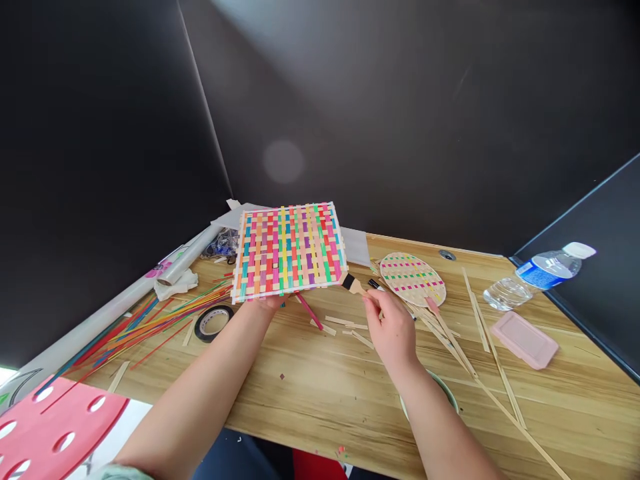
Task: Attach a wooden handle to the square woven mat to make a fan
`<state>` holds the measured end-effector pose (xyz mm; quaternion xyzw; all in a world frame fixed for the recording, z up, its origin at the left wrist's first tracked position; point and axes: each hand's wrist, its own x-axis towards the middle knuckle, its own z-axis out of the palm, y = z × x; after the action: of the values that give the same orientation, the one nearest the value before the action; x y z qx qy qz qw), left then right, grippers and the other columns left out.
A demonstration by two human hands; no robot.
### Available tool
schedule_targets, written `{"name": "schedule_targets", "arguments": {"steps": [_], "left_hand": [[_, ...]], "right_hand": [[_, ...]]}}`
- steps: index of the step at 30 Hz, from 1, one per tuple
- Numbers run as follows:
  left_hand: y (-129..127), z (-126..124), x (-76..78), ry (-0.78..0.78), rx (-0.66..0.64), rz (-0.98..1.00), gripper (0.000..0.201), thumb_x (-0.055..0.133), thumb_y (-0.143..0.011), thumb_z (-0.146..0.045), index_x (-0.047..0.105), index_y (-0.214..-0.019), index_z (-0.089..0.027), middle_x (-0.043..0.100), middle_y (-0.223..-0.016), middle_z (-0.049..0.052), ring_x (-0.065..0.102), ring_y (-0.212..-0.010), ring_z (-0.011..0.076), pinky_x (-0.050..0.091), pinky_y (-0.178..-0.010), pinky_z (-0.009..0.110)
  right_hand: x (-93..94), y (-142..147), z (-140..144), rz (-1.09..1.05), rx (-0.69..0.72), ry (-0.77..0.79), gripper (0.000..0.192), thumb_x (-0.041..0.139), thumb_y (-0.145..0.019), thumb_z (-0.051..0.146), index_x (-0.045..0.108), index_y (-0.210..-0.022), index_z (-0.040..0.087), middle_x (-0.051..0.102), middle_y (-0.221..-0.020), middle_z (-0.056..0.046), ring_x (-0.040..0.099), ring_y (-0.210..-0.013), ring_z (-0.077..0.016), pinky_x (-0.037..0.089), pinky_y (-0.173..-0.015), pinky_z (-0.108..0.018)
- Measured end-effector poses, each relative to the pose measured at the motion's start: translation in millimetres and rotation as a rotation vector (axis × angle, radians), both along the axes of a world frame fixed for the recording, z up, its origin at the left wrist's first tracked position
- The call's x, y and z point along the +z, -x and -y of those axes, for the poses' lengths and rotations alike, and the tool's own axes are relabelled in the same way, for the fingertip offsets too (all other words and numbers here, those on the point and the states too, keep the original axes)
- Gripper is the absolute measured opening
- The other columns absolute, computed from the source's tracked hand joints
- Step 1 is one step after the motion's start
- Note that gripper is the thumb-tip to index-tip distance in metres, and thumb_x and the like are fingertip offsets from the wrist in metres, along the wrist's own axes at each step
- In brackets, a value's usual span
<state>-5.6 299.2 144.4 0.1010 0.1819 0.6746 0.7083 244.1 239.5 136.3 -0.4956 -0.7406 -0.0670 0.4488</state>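
Left hand (265, 303) is supporting the woven panel (290, 250) from below, above the table (310, 400); its fingers are hiding underneath, so I can't tell whether they're gripping. Right hand (393, 327) is pinching the flat brush (354, 285) by its handle, bristles sitting at the panel's near right corner; I'm not seeing clear contact. Main risk I'm flagging: that corner is looking unsupported, so pressing hard could tip the panel off its support. Dragging bristles over the edge could snag the weave. Right forearm (443, 427) is crossing over a round dish (449, 389); dropping the elbow could knock it. Marker (374, 285) is lying close by, could get swept.
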Motion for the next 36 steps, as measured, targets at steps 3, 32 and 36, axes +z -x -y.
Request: {"name": "schedule_targets", "arguments": {"steps": [3, 32, 36], "left_hand": [[-11.0, -0.2, 1.7, -0.088, 0.039, -0.098, 0.042, 0.039, -0.091, -0.055, 0.062, -0.115, -0.029, 0.068, -0.119, 0.007, 0.058, -0.120, 0.0312, 0.053, -0.091, 0.053], [37.7, -13.4, 19.5, -0.216, 0.281, -0.589, 0.037, 0.077, -0.070, -0.024, 0.066, -0.104, -0.015, 0.075, -0.090, 0.011, 0.070, -0.100, 0.0325, 0.058, -0.090, 0.043], [38.4, -12.8, 20.2, -0.218, 0.283, -0.607, 0.037, 0.077, -0.070, -0.024, 0.065, -0.104, -0.016, 0.075, -0.093, 0.010, 0.070, -0.101, 0.0317, 0.058, -0.089, 0.042]], "right_hand": [[1.5, -0.6, 1.0, -0.004, -0.049, -0.087, 0.011, 0.053, -0.094, 0.023, 0.063, -0.095, 0.019, 0.068, -0.076, -0.003, 0.060, -0.064, -0.0152, 0.044, -0.061, -0.026], [14.5, -20.3, -5.7, 0.185, -0.184, -0.184, 0.013, 0.053, -0.094, 0.022, 0.065, -0.092, 0.021, 0.070, -0.077, -0.001, 0.062, -0.068, -0.0143, 0.040, -0.070, -0.027], [15.1, -21.7, -6.2, 0.196, -0.149, -0.176, 0.011, 0.056, -0.093, 0.021, 0.067, -0.092, 0.022, 0.073, -0.084, 0.000, 0.064, -0.073, -0.0132, 0.040, -0.073, -0.026]]}}
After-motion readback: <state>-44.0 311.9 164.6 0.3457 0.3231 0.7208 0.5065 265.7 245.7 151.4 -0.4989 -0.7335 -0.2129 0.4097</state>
